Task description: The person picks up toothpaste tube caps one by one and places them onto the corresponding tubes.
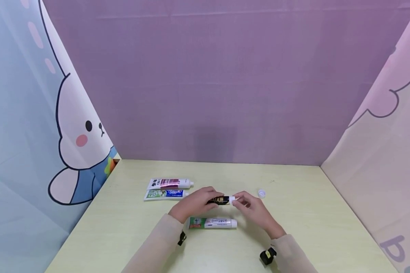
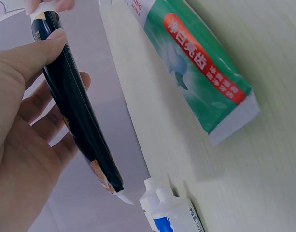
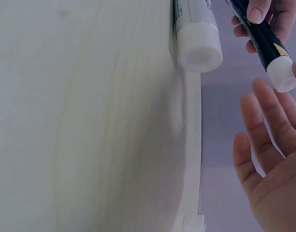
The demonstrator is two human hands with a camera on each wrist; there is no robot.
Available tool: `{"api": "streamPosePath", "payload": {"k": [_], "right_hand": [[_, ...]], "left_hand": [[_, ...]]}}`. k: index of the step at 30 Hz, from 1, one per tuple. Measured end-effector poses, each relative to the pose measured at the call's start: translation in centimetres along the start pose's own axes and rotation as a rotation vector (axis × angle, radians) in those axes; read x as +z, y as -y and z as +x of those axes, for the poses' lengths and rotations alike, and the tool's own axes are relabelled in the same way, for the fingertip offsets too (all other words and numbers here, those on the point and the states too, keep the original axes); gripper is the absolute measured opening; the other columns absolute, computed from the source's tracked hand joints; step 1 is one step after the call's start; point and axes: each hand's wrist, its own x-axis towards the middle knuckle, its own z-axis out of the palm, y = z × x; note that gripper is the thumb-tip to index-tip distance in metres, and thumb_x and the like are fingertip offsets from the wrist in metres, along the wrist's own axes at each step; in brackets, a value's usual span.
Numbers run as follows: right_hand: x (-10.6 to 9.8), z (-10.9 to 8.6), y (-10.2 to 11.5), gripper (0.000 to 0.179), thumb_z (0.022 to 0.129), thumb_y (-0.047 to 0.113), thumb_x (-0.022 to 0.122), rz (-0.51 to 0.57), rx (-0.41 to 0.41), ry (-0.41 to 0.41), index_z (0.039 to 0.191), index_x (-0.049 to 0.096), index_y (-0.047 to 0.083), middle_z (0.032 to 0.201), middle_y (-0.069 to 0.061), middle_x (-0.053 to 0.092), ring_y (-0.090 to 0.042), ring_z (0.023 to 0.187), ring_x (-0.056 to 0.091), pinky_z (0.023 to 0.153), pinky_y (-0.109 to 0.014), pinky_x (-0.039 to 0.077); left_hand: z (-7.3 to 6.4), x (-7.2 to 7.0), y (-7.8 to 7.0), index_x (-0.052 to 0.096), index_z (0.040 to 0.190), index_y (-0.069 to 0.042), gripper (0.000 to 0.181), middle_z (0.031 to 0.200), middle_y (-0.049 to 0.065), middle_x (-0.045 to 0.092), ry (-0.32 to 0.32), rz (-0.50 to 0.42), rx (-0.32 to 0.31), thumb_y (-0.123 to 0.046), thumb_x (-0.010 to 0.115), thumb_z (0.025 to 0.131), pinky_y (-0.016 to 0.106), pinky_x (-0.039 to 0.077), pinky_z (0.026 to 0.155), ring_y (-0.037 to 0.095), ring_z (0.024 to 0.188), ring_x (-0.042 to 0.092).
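My left hand (image 1: 199, 201) grips a black toothpaste tube (image 1: 221, 200) with gold lettering, its thumb laid along one side and the fingers behind. A white cap (image 3: 281, 75) sits on the tube's right end. At that cap is my right hand (image 1: 254, 210), thumb and fingertip pinching it, while the other fingers (image 3: 256, 128) are spread loosely below. In the left wrist view the fingertips show on both sides of the cap. In front of the hands lies a green and white toothpaste tube (image 1: 213, 223) with its white cap on.
Left of the hands lie a maroon and white tube (image 1: 169, 184) and a green and blue tube (image 1: 164, 195), side by side, with bare nozzles facing right. A loose white cap (image 1: 261, 193) rests on the table (image 1: 304, 220) to the right. Fabric panels (image 1: 218, 83) border the table.
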Motion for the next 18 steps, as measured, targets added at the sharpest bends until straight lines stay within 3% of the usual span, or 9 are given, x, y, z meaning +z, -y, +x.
{"api": "streamPosePath", "payload": {"k": [6, 11, 14, 18], "right_hand": [[-0.02, 0.11, -0.17, 0.023, 0.104, 0.034, 0.056, 0.027, 0.062, 0.041, 0.111, 0.066, 0.015, 0.098, -0.006, 0.071, -0.028, 0.091, 0.067, 0.079, -0.032, 0.053], [0.25, 0.07, -0.5, 0.029, 0.107, 0.032, 0.05, 0.034, 0.105, 0.051, 0.123, 0.063, 0.012, 0.107, -0.01, 0.07, -0.033, 0.096, 0.066, 0.082, -0.035, 0.052], [0.52, 0.07, -0.55, 0.032, 0.107, 0.028, 0.052, 0.01, 0.105, 0.039, 0.131, 0.059, 0.008, 0.11, -0.015, 0.069, -0.036, 0.096, 0.065, 0.082, -0.037, 0.051], [0.71, 0.1, -0.66, 0.035, 0.101, 0.024, 0.064, 0.019, 0.073, 0.013, 0.132, 0.058, 0.012, 0.118, -0.011, 0.066, -0.028, 0.098, 0.065, 0.084, -0.038, 0.052]], "left_hand": [[0.12, 0.11, 0.19, 0.06, 0.141, -0.018, 0.041, 0.121, -0.002, 0.062, 0.006, -0.003, -0.011, -0.025, 0.064, 0.101, 0.023, 0.05, 0.088, 0.005, 0.096, 0.054], [0.21, 0.21, 0.3, 0.06, 0.14, -0.018, 0.04, 0.12, -0.002, 0.062, 0.011, -0.006, -0.016, -0.026, 0.063, 0.101, 0.024, 0.05, 0.088, 0.006, 0.096, 0.054], [0.2, 0.29, 0.34, 0.06, 0.14, -0.018, 0.04, 0.12, -0.002, 0.062, 0.011, -0.002, -0.019, -0.026, 0.063, 0.101, 0.023, 0.05, 0.088, 0.006, 0.096, 0.054], [0.17, 0.36, 0.43, 0.061, 0.14, -0.018, 0.04, 0.12, -0.002, 0.062, 0.009, 0.001, -0.02, -0.025, 0.064, 0.1, 0.024, 0.05, 0.088, 0.006, 0.096, 0.054]]}}
